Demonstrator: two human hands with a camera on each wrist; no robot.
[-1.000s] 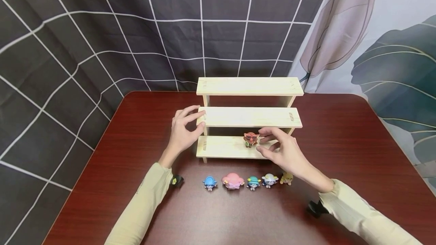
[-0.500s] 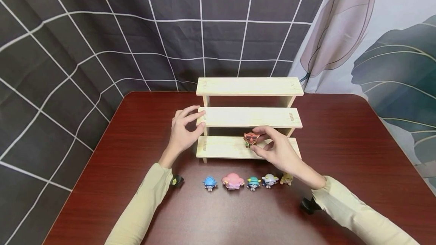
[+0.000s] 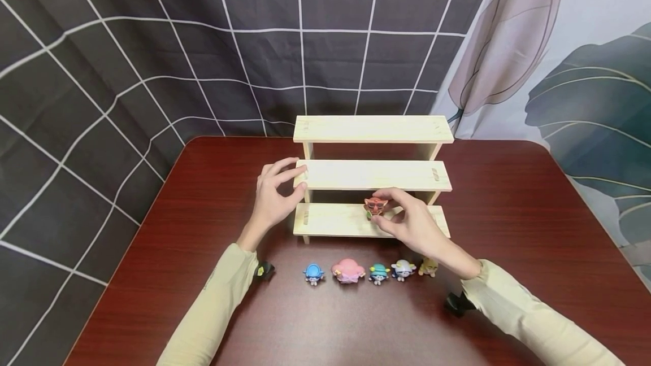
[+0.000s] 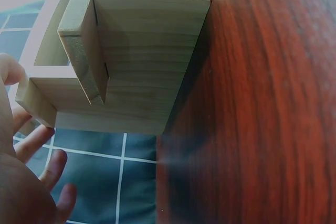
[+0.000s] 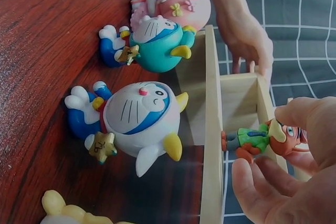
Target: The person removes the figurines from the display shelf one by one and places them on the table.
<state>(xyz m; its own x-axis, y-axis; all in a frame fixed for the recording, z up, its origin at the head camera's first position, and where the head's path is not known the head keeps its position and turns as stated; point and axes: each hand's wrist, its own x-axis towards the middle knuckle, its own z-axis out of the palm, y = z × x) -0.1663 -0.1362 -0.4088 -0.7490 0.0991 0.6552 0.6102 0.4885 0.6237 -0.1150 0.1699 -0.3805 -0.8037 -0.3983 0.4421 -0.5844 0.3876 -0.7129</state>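
Note:
A three-tier wooden stepped shelf (image 3: 328, 221) stands on the table. On its lowest tier is a small orange fox figurine (image 3: 374, 205), in a green shirt and tie in the right wrist view, its feet at the board. My right hand (image 3: 419, 227) pinches the fox around its head, thumb in front and fingers behind. My left hand (image 3: 273, 199) grips the left end of the middle tier between thumb and forefinger. The left wrist view has its other fingers (image 4: 55, 166) spread beside the end of the board (image 4: 39, 103).
In front of the shelf stand several figurines in a row: blue (image 3: 313, 273), pink (image 3: 348, 271), teal-hatted (image 3: 378, 273), white-hooded (image 3: 403, 269) and a yellow one (image 3: 428, 266), partly behind the right forearm. A dark grid curtain (image 3: 254, 49) hangs behind the table.
My right hand has moved left to the fox, and its fingers have come in around it from a gap. The left hand, shelf and other figurines look unchanged.

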